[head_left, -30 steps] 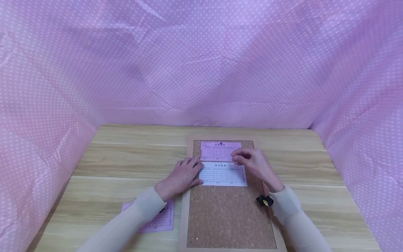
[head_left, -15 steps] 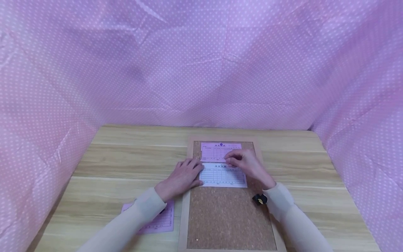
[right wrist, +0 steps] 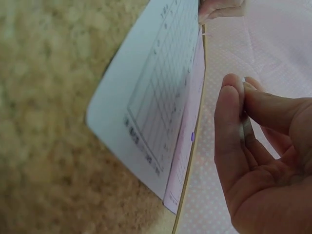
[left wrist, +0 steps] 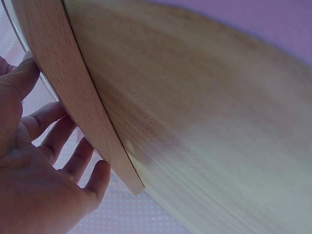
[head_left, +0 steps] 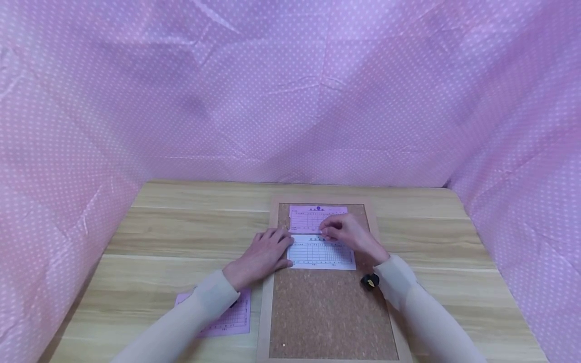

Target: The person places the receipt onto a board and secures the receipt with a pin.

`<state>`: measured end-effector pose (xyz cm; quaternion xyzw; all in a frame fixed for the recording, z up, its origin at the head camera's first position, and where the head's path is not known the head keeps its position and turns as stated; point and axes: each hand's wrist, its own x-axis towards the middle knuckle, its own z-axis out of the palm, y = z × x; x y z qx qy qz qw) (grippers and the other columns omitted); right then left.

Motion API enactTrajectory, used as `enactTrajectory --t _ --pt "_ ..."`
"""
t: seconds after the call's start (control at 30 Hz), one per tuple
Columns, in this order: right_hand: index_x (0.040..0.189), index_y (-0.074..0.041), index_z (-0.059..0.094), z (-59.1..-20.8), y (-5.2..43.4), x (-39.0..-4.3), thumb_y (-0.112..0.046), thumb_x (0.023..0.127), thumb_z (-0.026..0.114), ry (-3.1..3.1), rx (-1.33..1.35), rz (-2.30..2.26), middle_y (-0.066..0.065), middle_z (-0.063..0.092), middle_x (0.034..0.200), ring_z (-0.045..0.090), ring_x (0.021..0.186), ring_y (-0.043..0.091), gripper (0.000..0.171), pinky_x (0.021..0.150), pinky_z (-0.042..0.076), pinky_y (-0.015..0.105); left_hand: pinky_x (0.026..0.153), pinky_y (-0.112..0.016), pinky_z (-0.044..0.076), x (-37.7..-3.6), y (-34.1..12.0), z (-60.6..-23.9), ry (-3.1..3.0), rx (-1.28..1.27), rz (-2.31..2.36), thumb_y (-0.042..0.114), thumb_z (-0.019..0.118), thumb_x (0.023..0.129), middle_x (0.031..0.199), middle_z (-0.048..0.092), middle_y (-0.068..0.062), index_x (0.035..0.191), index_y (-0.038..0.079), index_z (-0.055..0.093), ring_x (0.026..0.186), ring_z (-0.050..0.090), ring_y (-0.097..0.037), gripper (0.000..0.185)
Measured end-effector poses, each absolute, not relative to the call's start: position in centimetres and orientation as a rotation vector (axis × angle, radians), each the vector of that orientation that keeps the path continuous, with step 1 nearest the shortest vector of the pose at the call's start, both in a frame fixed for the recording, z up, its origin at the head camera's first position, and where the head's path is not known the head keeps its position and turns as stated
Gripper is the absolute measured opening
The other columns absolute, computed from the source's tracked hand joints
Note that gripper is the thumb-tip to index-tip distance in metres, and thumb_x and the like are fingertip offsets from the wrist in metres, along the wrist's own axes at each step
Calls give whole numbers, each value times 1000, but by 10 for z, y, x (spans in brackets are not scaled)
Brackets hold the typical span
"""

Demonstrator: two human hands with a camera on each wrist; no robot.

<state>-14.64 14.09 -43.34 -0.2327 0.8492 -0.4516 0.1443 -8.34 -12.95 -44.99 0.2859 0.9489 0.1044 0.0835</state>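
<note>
On the desk [head_left: 190, 227] lies the framed cork board [head_left: 331, 312]. At its far end is the pink form [head_left: 305, 221], and just nearer to me the white form [head_left: 320, 256]. My left hand [head_left: 263, 252], fingers loosely spread, rests on the white form's left edge. My right hand [head_left: 348, 234] pinches above its top edge. A purple pin [head_left: 318, 208] is at the pink form's top; between my right fingertips is a pale bit [right wrist: 243, 79], mostly hidden.

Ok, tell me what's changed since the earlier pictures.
The right hand moved left near the top edge of the white slip, fingertips pinched as before; nothing was visibly taken up or let go. The left hand, white slip, upper pink slip, lower-left pink slip and cork board stayed put.
</note>
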Motion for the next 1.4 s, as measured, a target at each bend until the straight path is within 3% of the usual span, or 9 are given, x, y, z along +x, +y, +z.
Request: enactTrajectory --t 0.3,0.73,0.97,1.4 --pt "99 -2 78 -438 137 -152 1 97 67 2401 -611 -1228 3 73 81 66 71 13 12 62 50 22 109 -56 40 -83 -130 -448 2832 858 330 46 66 99 147 50 -8 143 11 58 138 44 -33 57" --pt "98 2 76 -441 133 -155 7 97 60 2334 -540 -1216 2 69 75 63 67 11 17 59 52 22 108 -56 40 -85 -129 -448 2822 849 353 45 67 99 146 51 -8 142 11 59 138 44 -34 56" --pt "96 -5 78 -438 129 -156 1 97 64 2384 -493 -1104 -1 69 74 65 67 12 16 61 53 25 108 -56 40 -85 -130 -449 2830 844 349 45 68 98 147 51 -8 142 11 59 138 44 -33 56" --pt "98 -7 79 -437 125 -157 -2 97 66 2408 -439 -1032 -1 69 75 65 68 12 14 62 54 25 107 -57 41 -86 -131 -449 2824 838 348 47 67 99 147 51 -8 143 11 58 139 43 -34 57"
